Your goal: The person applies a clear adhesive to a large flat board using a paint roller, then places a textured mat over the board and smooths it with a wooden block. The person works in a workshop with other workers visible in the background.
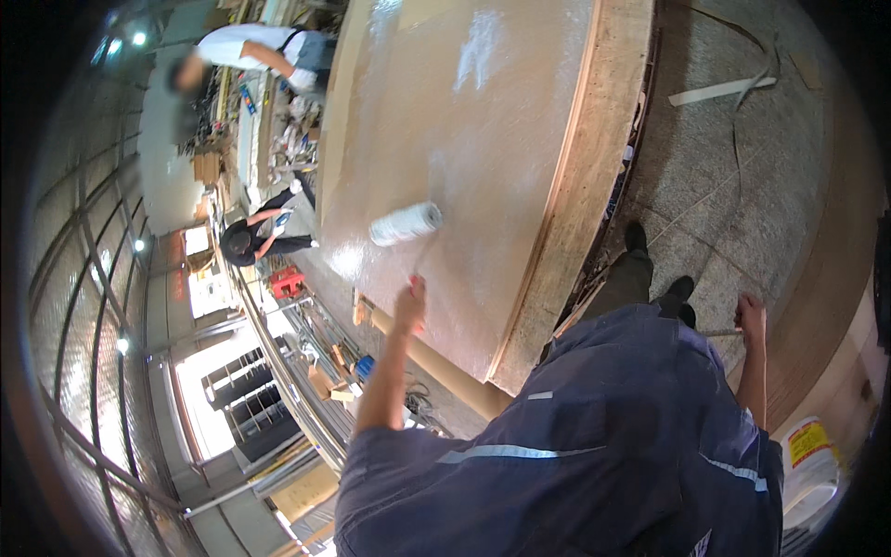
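Note:
My left hand [409, 304] is closed round the handle of a paint roller. Its fluffy white roller sleeve [406, 225] lies on a large, flat, tan panel [464, 139] with a wet, glossy surface. Whitish wet streaks show on the far part of the panel. My right hand [751, 316] hangs low at my right side, away from the panel, with its fingers curled. A thin pale stick-like thing [720, 332] runs from that hand toward my body; its far end is hidden behind my dark blue shirt.
A wooden border [594, 158] edges the panel's right side. On the concrete floor [715, 186] lie a white strip [722, 90] and a cord. A white bucket [809, 469] stands at lower right. Two people are at the left, one holding a small object. A cardboard tube [445, 371] lies by the panel's near edge.

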A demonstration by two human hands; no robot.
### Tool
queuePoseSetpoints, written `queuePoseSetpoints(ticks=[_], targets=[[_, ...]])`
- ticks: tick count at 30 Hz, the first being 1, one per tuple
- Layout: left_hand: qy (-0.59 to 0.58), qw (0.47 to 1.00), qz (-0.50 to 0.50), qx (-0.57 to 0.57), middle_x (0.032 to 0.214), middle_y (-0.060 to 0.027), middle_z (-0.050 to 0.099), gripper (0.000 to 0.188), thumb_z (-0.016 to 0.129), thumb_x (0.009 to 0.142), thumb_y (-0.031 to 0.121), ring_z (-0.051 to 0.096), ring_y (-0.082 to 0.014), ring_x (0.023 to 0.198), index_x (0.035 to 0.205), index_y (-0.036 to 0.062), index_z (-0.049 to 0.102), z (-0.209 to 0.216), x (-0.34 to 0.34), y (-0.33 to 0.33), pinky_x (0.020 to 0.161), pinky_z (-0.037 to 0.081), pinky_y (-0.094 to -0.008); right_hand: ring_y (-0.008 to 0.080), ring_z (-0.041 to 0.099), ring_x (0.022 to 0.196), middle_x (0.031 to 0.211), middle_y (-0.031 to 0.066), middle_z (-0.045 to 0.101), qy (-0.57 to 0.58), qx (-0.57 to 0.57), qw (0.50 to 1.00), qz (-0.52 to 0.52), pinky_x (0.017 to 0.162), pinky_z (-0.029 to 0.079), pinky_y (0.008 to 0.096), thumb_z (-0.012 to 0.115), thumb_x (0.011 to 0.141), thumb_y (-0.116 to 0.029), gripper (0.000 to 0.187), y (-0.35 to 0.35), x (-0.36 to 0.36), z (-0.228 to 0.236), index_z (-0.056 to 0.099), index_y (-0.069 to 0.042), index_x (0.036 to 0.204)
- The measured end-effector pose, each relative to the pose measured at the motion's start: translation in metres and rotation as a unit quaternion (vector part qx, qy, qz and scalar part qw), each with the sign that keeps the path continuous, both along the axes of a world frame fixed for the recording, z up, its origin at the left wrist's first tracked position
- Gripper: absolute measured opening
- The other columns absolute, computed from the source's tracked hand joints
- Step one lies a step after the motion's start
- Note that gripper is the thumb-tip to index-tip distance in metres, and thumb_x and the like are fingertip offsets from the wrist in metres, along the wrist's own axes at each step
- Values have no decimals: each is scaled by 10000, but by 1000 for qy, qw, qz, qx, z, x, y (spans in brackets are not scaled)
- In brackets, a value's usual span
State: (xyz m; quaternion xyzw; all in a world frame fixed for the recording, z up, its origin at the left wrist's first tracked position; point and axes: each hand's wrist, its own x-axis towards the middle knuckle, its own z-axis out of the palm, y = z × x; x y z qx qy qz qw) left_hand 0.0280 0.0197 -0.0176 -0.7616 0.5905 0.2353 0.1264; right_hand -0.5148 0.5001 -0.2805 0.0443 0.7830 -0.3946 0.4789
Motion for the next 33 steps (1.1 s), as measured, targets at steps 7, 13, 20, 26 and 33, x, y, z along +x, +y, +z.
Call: queuePoseSetpoints(ticks=[7,13,20,26,33], targets=[[-24,982,-178,-53,549,-179,561,769,317,943,647,596,-304,458,758,-40,609,-10,-164,-304,417,490,-433,119,460,450,567,9,466,-26,88,982,-166,393,359,313,516,902,-226,253,103,51,3,521,-104,680],[113,984,-109,-82,502,-104,505,556,445,968,467,522,-233,384,692,-6,541,-54,-348,-390,345,441,-369,111,481,488,611,13,498,7,103,980,-172,431,393,293,553,893,-173,169,68,56,51,586,-56,775],[53,974,-212,-58,696,-198,642,579,405,975,509,600,-256,435,801,-5,604,-48,-345,-309,389,481,-368,115,516,496,656,36,548,26,58,987,-148,420,413,284,515,880,-152,143,-2,-2,65,599,-42,845],[78,965,-234,-92,801,-277,639,540,430,994,477,642,-441,788,935,-24,622,-61,-216,-153,650,474,-504,136,561,520,749,98,635,-9,58,996,-67,413,448,296,513,852,-79,307,-45,-93,22,616,8,1127],[121,961,-198,-149,816,-280,611,481,445,990,439,610,-465,817,937,-17,587,-2,-136,76,705,469,-484,155,570,523,794,117,651,-39,23,999,25,424,463,307,527,847,-64,427,-132,-219,22,552,29,1264]])
